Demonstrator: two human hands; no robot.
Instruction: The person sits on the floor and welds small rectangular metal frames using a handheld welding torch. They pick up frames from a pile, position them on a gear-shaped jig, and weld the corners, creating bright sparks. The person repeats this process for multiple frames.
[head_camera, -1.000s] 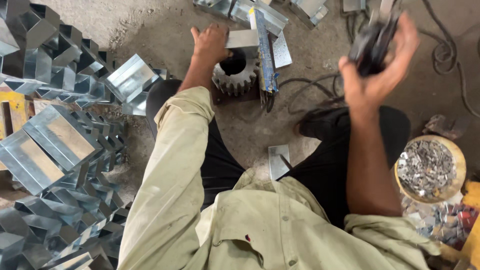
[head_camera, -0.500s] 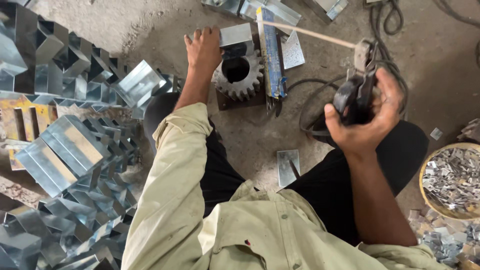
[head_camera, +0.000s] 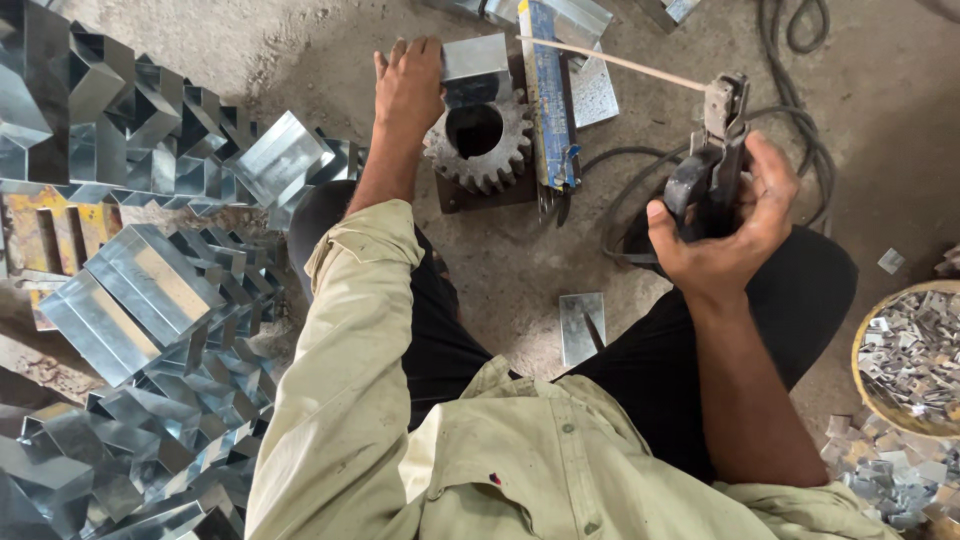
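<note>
My left hand (head_camera: 408, 84) presses on a small bent sheet-metal piece (head_camera: 476, 64) that rests on top of a large dark gear (head_camera: 478, 140) on the floor. My right hand (head_camera: 722, 228) grips a black welding electrode holder (head_camera: 708, 160), held above my right knee. A thin pale rod (head_camera: 610, 62) sticks out of the holder toward the upper left, its tip near the metal piece. A blue metal file or bar (head_camera: 548, 92) lies just right of the gear.
Stacks of shiny folded sheet-metal boxes (head_camera: 130, 290) fill the left side. A round basket (head_camera: 858, 352) of small metal clips sits at right, with loose clips (head_camera: 880, 478) below. Black cables (head_camera: 800, 70) loop at the top right. A flat metal plate (head_camera: 582, 326) lies between my knees.
My right hand has come down and inward with the electrode holder, bringing the rod tip toward the metal piece. My left hand stays on the piece over the gear.
</note>
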